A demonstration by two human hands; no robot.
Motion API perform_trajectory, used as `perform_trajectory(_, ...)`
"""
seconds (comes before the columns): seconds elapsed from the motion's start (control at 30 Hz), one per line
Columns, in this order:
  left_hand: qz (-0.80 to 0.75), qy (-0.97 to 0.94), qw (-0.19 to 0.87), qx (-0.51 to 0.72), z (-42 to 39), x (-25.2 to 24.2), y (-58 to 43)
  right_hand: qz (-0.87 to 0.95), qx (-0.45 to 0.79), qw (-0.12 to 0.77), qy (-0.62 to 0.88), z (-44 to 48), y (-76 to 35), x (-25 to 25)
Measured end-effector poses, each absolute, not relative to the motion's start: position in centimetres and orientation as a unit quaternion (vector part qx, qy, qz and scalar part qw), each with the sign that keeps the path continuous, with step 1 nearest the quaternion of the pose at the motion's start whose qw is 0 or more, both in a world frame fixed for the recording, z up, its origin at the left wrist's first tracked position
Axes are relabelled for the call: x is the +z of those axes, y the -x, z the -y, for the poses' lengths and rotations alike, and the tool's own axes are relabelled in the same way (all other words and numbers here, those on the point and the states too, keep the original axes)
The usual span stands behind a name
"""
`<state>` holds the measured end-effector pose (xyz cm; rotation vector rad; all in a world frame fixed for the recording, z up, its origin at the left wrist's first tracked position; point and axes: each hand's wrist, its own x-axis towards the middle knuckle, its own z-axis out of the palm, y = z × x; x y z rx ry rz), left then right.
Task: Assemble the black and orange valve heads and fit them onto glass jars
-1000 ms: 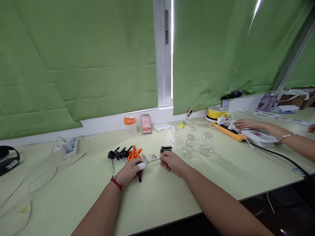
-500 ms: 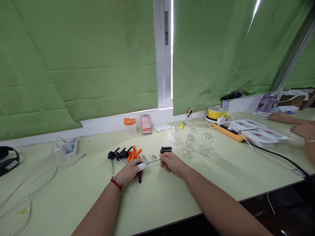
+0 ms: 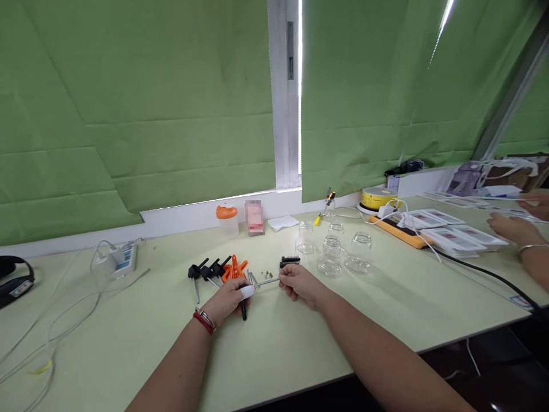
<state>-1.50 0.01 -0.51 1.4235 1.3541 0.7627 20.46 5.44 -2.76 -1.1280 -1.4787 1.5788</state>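
My left hand (image 3: 234, 294), with white tape round the thumb, is closed on a black T-shaped handle (image 3: 244, 311) whose lower end sticks out below the fingers. A thin metal rod (image 3: 268, 281) runs from it to the right. At the rod's far end, my right hand (image 3: 297, 281) pinches the tip; anything smaller between these fingers is hidden. Similar black handles with metal rods (image 3: 210, 270) lie beyond my left hand, beside an orange plastic clamp (image 3: 234, 269). Small metal parts (image 3: 267, 274) lie between my hands, and black ridged pieces (image 3: 290, 261) lie just past my right hand.
Several glass jars (image 3: 330, 256) stand to the right. An orange-lidded cup (image 3: 227, 220) is at the back. White cables and a power strip (image 3: 124, 260) lie left. At far right, another person's hands (image 3: 510, 227) are near stacked white trays (image 3: 465, 239).
My hands and the rod hold nearly the same position. At far right, the other person's hands have shifted, and more flat white pieces show beside them.
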Motion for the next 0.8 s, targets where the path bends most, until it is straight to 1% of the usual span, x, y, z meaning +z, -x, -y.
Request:
perform_trajectory(0.43, -0.559, -0.585, 0.495, 0.316, 0.05, -0.42, 1.43, 0.574, 0.602, 0.328, 0.448, -5.48, -20.30, -2.90)
perform_trajectory(0.8, -0.556, -0.586, 0.496, 0.318, 0.03, -0.55, 1.54, 0.565, 0.612, 0.342, 0.434, -5.91, -20.40, -3.24)
